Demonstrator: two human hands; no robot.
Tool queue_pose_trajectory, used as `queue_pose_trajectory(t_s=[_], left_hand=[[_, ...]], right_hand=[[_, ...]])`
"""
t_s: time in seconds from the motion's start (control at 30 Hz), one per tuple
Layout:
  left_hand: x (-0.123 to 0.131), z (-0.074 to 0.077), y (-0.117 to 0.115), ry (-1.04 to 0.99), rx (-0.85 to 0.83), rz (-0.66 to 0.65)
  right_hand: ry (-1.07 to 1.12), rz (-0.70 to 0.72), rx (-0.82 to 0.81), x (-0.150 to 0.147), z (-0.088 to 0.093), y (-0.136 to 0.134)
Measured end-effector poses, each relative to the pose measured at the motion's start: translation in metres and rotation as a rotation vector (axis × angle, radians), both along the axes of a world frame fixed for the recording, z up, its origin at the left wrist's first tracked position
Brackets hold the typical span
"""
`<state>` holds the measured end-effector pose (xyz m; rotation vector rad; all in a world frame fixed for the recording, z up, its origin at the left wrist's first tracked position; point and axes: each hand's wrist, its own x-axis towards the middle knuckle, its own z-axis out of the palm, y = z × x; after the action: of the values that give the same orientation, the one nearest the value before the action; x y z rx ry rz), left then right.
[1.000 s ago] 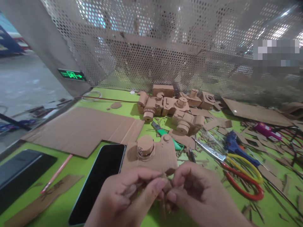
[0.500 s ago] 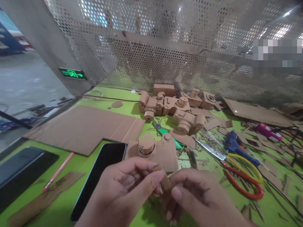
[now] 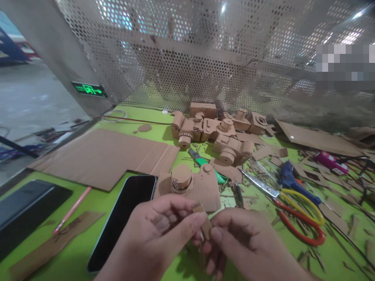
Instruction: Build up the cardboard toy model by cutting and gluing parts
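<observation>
My left hand (image 3: 155,234) and my right hand (image 3: 246,242) meet low in the middle of the view. Both pinch a small cardboard piece (image 3: 204,222) between thumbs and fingertips. Just beyond them a flat cardboard camera model (image 3: 191,186) with a round lens stub lies on the green table (image 3: 88,203). A black phone (image 3: 124,216) lies face up to the left of my left hand.
Red and yellow scissors (image 3: 295,212), a blue glue gun (image 3: 293,181) and a green utility knife (image 3: 205,164) lie to the right. Several cardboard camera models (image 3: 216,130) sit by the perforated metal wall. A big cardboard sheet (image 3: 102,156), a pink pencil (image 3: 72,210) and a dark tablet (image 3: 26,210) are on the left.
My hands have lifted slightly and turned the small cardboard piece so it stands more upright between the fingertips. The things on the table have not moved.
</observation>
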<state>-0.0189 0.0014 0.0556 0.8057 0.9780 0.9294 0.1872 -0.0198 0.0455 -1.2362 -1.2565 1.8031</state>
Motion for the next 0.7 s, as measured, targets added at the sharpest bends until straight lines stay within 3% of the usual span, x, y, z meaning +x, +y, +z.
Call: queue_pose_trajectory(t_s=[0.7], left_hand=[[0.003,-0.004,-0.002,0.006,-0.024,-0.022]], right_hand=[[-0.026,0.061,0.075,0.012,-0.018,-0.009]])
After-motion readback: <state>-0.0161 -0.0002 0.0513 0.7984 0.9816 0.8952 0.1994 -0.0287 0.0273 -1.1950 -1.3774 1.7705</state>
